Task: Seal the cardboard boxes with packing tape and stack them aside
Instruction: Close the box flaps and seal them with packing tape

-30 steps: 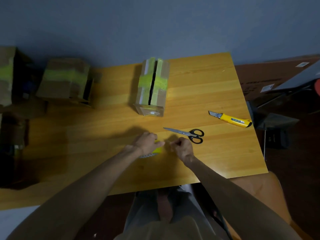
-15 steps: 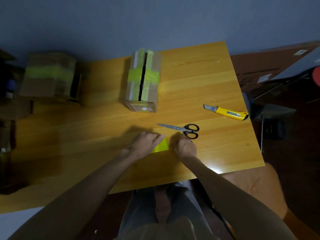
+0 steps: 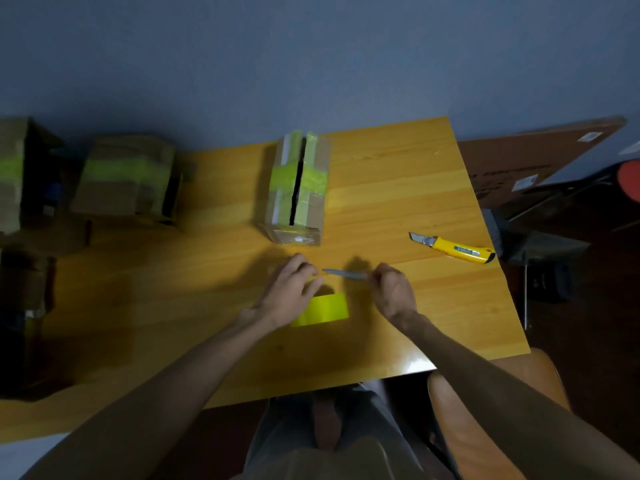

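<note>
Two-handedly, nearest first: pinching the yellow tape (image 3: 323, 308) in the left hand (image 3: 289, 297) over the near part of the table (image 3: 398, 188), clenching the right hand (image 3: 393, 292) round the handles of the scissors (image 3: 343, 273), aiming the blades at the left fingertips. Probably risking a nick there by cutting so close to the fingers. Likely also risking the loose tape folding back and sticking to itself by letting it go slack. Leaving the utility knife (image 3: 453, 249) lying unused near the right edge. Leaving the cardboard box (image 3: 299, 188) standing mid-table, well beyond both hands, wearing a greenish-yellow band across its top, gaping along a dark seam between the flaps, seemingly needing another strip. Keeping other banded boxes (image 3: 124, 178) off to the far left.
</note>
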